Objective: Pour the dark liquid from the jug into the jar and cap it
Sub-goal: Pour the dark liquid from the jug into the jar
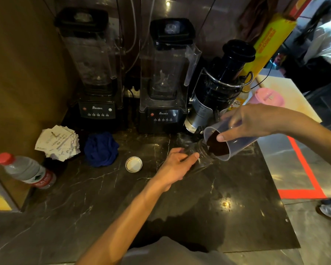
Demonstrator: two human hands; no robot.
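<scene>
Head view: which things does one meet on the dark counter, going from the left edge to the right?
Water bottle, paper slips, blue cloth, white lid, left hand, jug. The jar overlaps hand and jug, so I leave it out.

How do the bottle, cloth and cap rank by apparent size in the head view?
Largest: bottle and cloth, about alike. The bottle looks longer and the cloth wider, so I won't rank them.
Smallest: cap, clearly.
</scene>
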